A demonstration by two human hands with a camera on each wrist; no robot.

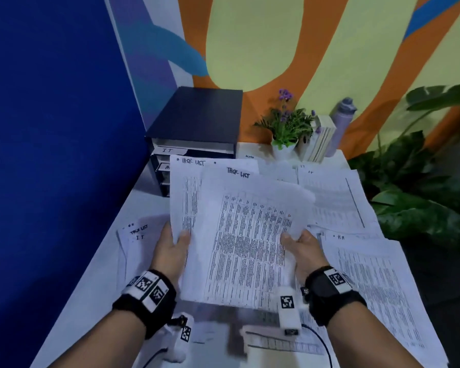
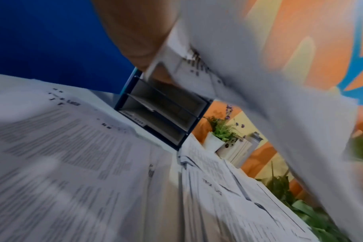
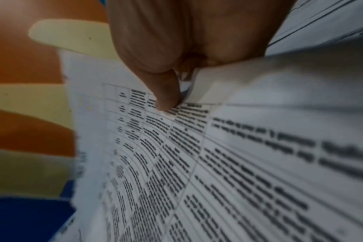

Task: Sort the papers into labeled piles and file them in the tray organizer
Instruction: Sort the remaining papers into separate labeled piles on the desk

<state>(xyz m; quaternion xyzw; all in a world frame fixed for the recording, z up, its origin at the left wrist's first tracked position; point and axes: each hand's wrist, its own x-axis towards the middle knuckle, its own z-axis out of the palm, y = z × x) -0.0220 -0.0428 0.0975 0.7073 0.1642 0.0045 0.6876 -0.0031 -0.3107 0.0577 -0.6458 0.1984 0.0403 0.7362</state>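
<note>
Two printed sheets headed "TASK LIST" are held up above the table between both hands. One sheet is pinched at its lower left edge by the left hand, thumb on the printed face and the other fingers hidden behind the paper; in the left wrist view the thumb is seen pressed against the sheet's edge. A second sheet, overlapping the first and tilted, is gripped at its right edge by the right hand, its upper right corner curling over just above the thumb. In the right wrist view the right thumb is seen clamped onto the table of printed rows, with a fold of paper caught just beside it (the remaining fingers are concealed under the sheet).

Beyond the left fingertips a dark tray organizer is set against the blue partition, a label reading "IT" being legible on its top tray. To the left of the left hand a paper marked "TASK LIST IT" is laid flat. To the right of the right hand a sheet marked "HR" is spread, and further papers are spread past it. Behind these a potted plant, some books and a bottle are lined up by the wall.
</note>
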